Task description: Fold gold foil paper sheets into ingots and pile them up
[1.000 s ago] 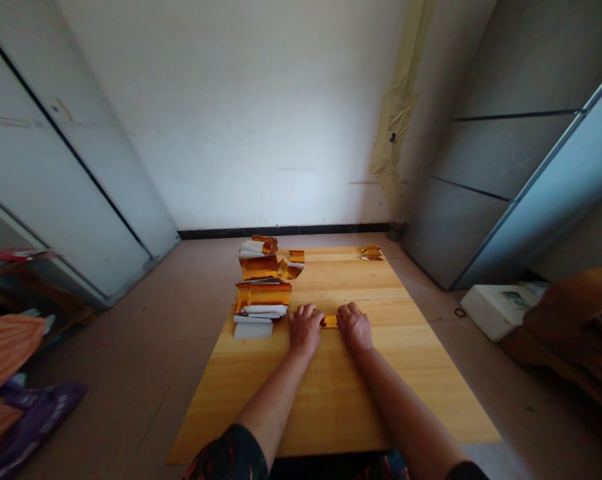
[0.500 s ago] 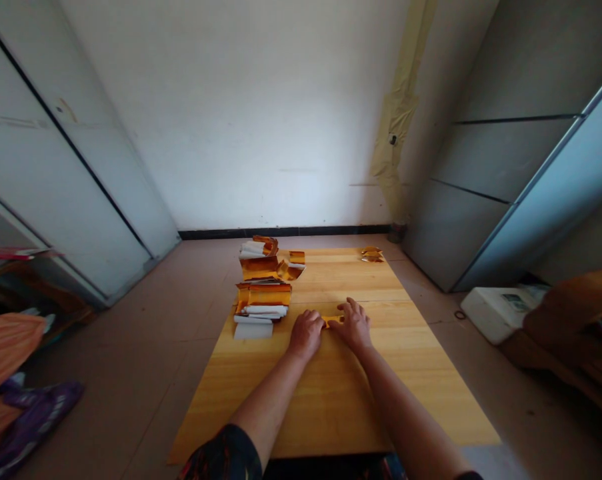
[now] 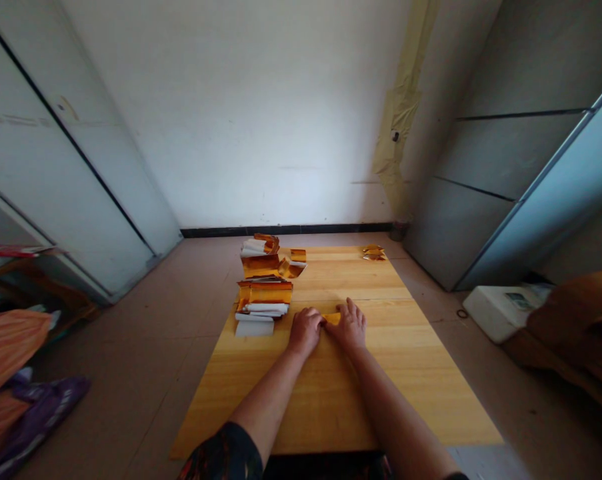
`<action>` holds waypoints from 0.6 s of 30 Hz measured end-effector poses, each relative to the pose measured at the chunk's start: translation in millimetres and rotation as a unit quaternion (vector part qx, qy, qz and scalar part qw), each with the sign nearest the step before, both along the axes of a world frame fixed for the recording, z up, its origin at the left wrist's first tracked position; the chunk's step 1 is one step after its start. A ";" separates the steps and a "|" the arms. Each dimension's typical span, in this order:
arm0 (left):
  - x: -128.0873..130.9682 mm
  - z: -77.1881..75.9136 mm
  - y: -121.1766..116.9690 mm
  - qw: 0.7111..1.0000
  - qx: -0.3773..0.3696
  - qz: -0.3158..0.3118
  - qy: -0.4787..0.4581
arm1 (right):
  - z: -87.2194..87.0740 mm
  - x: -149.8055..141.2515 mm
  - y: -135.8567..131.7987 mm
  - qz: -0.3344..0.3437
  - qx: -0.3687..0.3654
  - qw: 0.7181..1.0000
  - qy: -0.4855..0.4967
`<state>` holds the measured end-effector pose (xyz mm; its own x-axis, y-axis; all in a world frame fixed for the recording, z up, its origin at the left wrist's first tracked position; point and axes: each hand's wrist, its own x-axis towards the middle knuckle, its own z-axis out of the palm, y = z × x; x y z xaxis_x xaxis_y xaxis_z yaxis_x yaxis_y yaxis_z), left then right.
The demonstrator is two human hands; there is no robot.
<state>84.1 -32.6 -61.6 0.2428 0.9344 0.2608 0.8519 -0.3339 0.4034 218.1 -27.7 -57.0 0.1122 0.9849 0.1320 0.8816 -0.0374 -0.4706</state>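
Observation:
A small piece of gold foil paper [image 3: 333, 319] lies between my two hands over the middle of the wooden table [image 3: 331, 387]. My left hand [image 3: 307, 331] is closed, its thumb and fingers pinching the left end of the paper. On the other side, my right hand [image 3: 349, 327] has its thumb at the lower edge and its fingers arched over the right end. Left of my hands are stacks of gold paper [image 3: 265, 292] with white backs, partly curled. Folded gold pieces [image 3: 373, 253] sit at the far right corner.
More gold sheets [image 3: 259, 267] and a white-backed roll [image 3: 255, 247] lie at the table's far left. Beyond are a white wall [image 3: 281, 133] and grey cabinet [image 3: 511, 153]. A white box [image 3: 495, 313] stands right; orange and purple bags [image 3: 41, 407] lie left.
My right thumb and fingers have moved slightly left, closer to my left hand. More of the gold paper's upper edge shows between them. The view has shifted a little.

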 end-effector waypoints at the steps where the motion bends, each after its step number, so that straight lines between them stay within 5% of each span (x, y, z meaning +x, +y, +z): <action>1: -0.2 0.1 0.0 1.000 -0.001 0.001 -0.001 | -0.5 2.7 0.1 0.000 -0.001 1.000 0.006; 18: -4.9 1.1 -3.9 1.000 0.009 -0.013 -0.017 | -31.7 49.2 21.2 0.048 0.078 0.992 0.092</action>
